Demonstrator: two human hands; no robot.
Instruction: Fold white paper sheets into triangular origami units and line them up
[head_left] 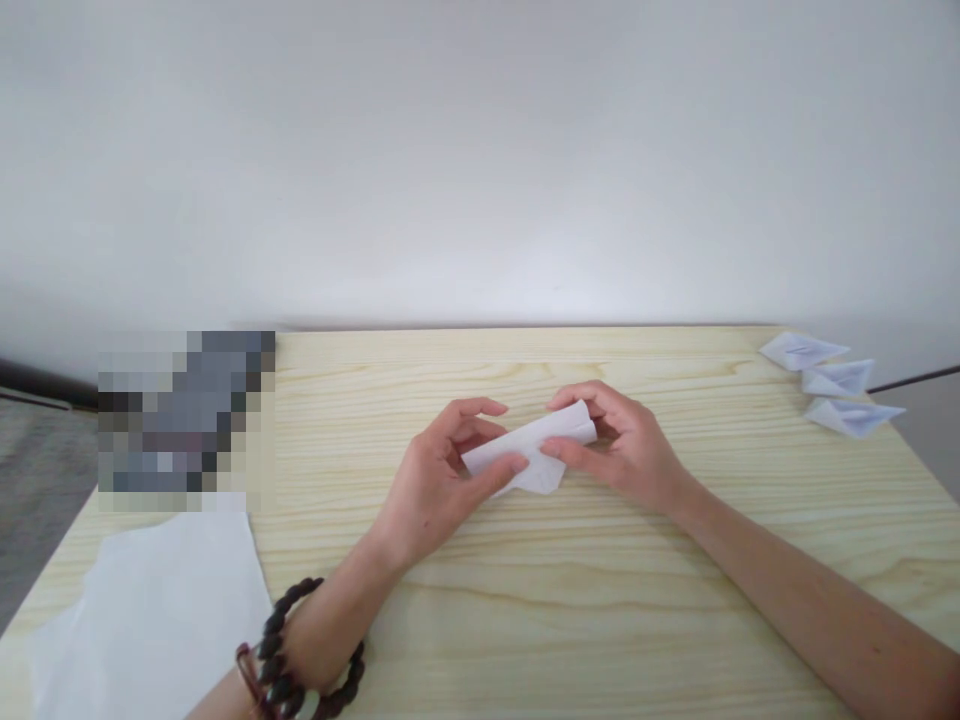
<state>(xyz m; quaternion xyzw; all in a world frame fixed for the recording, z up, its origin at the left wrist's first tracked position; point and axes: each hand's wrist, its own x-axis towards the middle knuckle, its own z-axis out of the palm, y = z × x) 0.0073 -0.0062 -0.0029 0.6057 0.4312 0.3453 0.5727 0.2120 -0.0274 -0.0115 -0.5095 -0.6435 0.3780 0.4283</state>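
A folded piece of white paper (534, 450) lies just above the pale wooden table (525, 620), held between both hands near the table's middle. My left hand (442, 480) pinches its left end with thumb and fingers curled over it. My right hand (622, 445) grips the right end, fingers wrapped round the fold. A dark bead bracelet (300, 650) circles my left wrist.
Three folded white paper shapes (832, 385) lie in a row at the table's far right corner. A stack of white sheets (150, 620) rests at the near left. A pixelated blurred patch (184, 415) sits at the far left. A plain pale wall stands behind the table.
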